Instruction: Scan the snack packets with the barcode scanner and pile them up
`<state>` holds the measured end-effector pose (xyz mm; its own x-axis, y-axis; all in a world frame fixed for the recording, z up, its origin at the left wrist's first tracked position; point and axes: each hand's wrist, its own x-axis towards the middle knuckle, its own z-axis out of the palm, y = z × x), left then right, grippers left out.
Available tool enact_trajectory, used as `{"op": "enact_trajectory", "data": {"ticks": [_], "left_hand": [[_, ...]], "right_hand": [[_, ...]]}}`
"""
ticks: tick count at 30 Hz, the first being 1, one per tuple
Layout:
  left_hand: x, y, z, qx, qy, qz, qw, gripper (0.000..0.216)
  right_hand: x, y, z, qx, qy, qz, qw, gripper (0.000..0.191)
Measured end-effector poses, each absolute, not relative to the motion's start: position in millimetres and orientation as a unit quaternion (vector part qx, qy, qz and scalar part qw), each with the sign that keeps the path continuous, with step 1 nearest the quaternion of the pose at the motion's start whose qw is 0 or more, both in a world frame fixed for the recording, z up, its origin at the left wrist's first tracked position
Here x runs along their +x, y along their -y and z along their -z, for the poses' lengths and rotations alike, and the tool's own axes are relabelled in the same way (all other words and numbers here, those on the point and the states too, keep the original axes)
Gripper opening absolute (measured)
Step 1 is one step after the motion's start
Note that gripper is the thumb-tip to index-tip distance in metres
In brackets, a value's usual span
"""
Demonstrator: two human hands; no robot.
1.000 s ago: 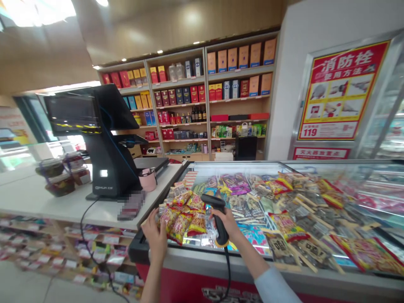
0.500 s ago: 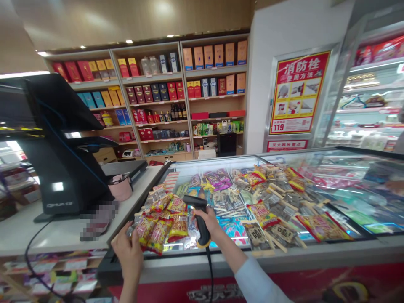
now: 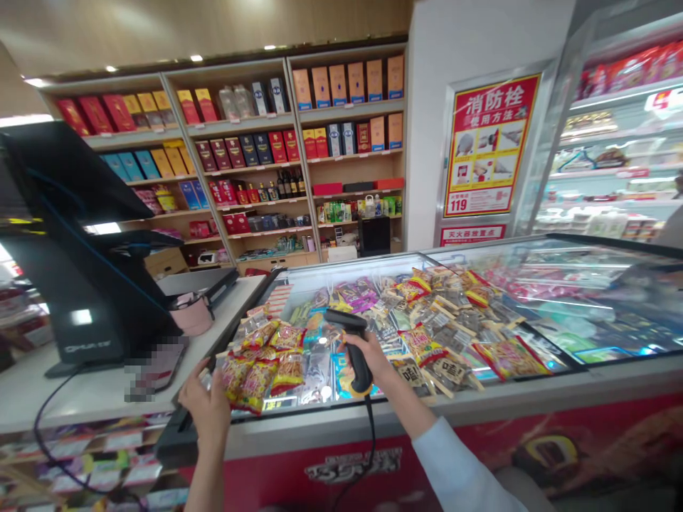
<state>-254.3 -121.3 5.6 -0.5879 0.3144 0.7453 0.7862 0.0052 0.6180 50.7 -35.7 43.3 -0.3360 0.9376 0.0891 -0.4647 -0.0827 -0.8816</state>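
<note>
My right hand (image 3: 378, 361) is wrapped round the grip of a black barcode scanner (image 3: 353, 343) with a yellow base, its head pointing left over the freezer's glass lid (image 3: 533, 284). Its black cable hangs down the freezer front. My left hand (image 3: 205, 407) rests at the lid's near left corner, fingers bent on the edge of a bunch of red and yellow snack packets (image 3: 262, 364). More snack packets (image 3: 453, 334) lie spread across the glass to the right of the scanner.
A black point-of-sale terminal (image 3: 80, 263) stands on the white counter (image 3: 32, 391) at left, with a pink cup (image 3: 191, 314) beside it. Shelves of boxed goods (image 3: 256, 149) line the back wall. A red fire-hydrant poster (image 3: 488, 146) and a refrigerated display (image 3: 613, 156) stand at right.
The view has swung rightward, so the terminal slid to the left edge. Both hands stay on the same things; the scanner has risen slightly over the glass.
</note>
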Motion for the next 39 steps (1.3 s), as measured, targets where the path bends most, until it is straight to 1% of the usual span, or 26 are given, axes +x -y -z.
{"op": "enact_trajectory", "data": {"ticks": [6,12,16,20,23,26,28,30,35,37,39], "left_hand": [[-197,105,-55,-0.438,0.61,0.633,0.189,0.051],[-123,69,-74,-0.543,0.523,0.647,0.114,0.048],[-71,44,-85,-0.631,0.464,0.618,0.06,0.05],[-29,20,-93,-0.701,0.418,0.576,0.046,0.049],[-7,0,-85,-0.724,0.41,0.555,0.009,0.049],[9,-16,-67,-0.738,0.408,0.531,-0.078,0.053],[20,-23,-54,-0.767,0.387,0.493,-0.138,0.057],[31,-28,-43,-0.815,0.348,0.429,-0.174,0.062],[51,-35,-25,-0.904,0.278,0.257,-0.199,0.095],[54,-36,-20,-0.913,0.285,0.217,-0.196,0.097],[54,-35,-17,-0.913,0.3,0.198,-0.192,0.09]], "right_hand": [[122,25,-72,-0.273,0.431,-0.627,0.589,0.024],[188,18,-82,-0.311,0.413,-0.591,0.618,0.025],[228,10,-73,-0.317,0.398,-0.55,0.663,0.025],[261,-1,-65,-0.327,0.388,-0.524,0.684,0.026],[280,-9,-61,-0.345,0.392,-0.507,0.686,0.026],[296,-21,-56,-0.361,0.397,-0.505,0.676,0.027],[305,-30,-50,-0.364,0.394,-0.513,0.67,0.029],[311,-37,-43,-0.369,0.385,-0.518,0.669,0.03],[315,-47,-32,-0.381,0.364,-0.524,0.669,0.029],[313,-49,-29,-0.381,0.369,-0.522,0.668,0.029],[312,-50,-27,-0.383,0.379,-0.518,0.665,0.029]]}}
